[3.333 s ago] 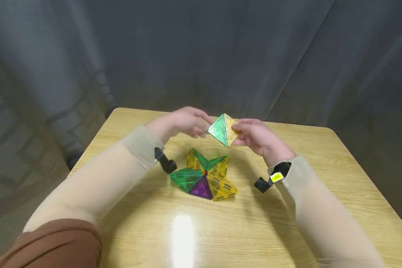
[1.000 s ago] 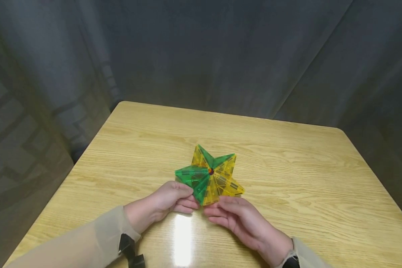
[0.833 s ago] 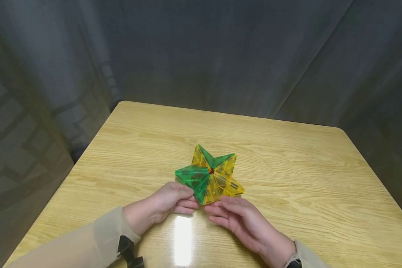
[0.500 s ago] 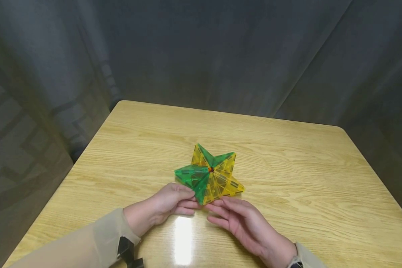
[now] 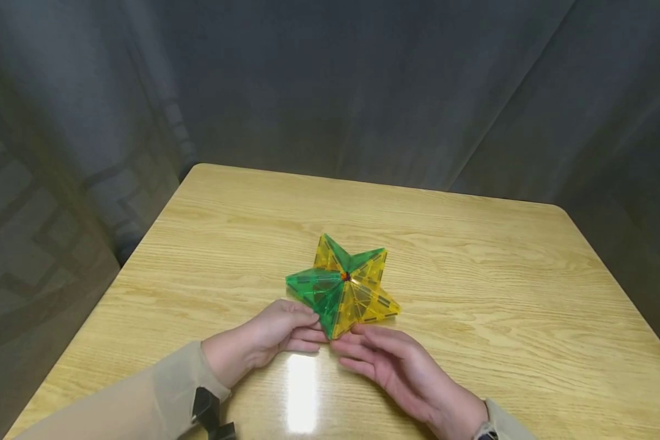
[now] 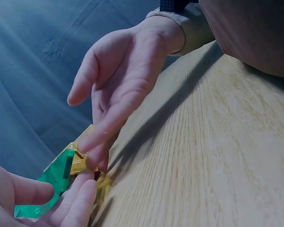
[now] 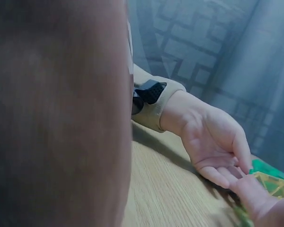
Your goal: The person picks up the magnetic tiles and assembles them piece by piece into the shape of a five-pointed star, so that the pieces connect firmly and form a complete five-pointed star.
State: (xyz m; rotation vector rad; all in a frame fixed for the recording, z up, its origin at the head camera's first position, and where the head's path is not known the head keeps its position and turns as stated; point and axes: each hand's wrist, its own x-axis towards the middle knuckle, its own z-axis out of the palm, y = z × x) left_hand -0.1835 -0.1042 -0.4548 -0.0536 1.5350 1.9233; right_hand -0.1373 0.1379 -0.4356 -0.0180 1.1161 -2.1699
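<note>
In the head view a star of see-through magnetic tiles [image 5: 357,299], green on the left and yellow on the right, stands on the table with its points raised toward the middle. My left hand [image 5: 277,330] pinches the green side of its front point, thumb on top and fingers beneath; the left wrist view shows that thumb against the green tile [image 6: 54,182]. My right hand [image 5: 404,366] touches the yellow side of the same point with its extended fingertips. Its thumb stands apart from the tiles in the left wrist view. Small orange and purple bits show at the star's centre.
The light wooden table [image 5: 500,275] has rounded far corners. Dark grey curtains [image 5: 319,91] hang behind it and along the left. A bright light reflection lies on the wood in front of the star.
Earlier the right hand held a joined green and yellow triangle pair above the table. That pair now forms the star's front point, covering the purple triangle. Lately the hands have barely shifted.
</note>
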